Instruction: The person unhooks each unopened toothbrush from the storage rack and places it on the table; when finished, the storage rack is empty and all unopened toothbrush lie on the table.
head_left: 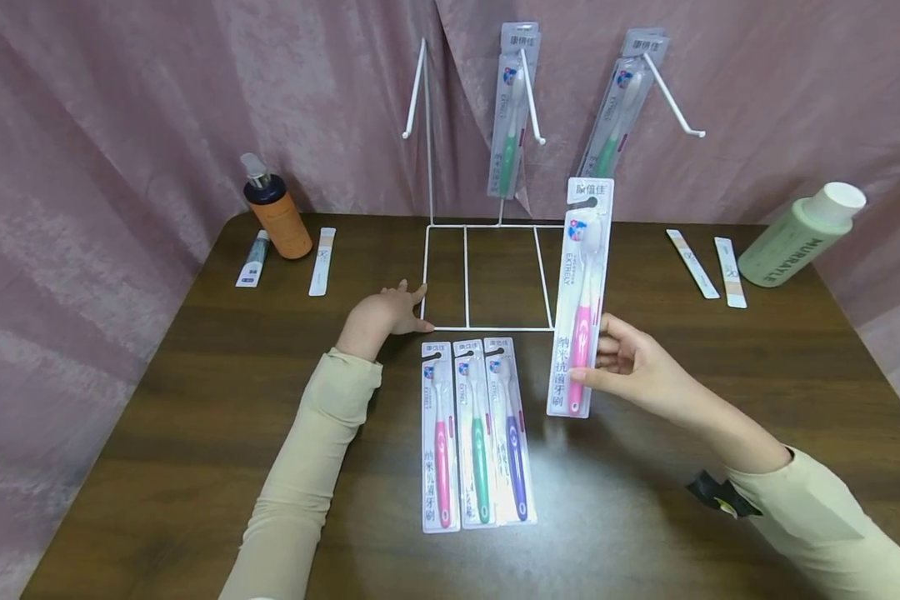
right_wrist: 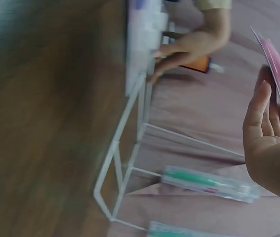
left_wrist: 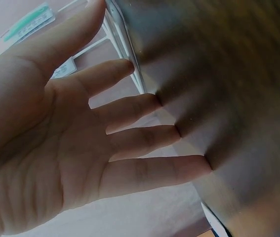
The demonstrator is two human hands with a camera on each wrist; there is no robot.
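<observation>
Tabletop of brown wood [head_left: 157,450] stretches wide at lower left, its far edge along pink cloth [head_left: 330,108]. Three flat clear plastic toothbrush packs [head_left: 478,442] lie at centre, below a white wire rack [head_left: 495,329] with three bent white hooks [head_left: 531,96]. Right of centre, the right hand [head_left: 633,371] pinches one pink-handled toothbrush in clear plastic [head_left: 582,312]. The left hand [head_left: 384,317] spreads out straight at the rack's left corner.
</observation>
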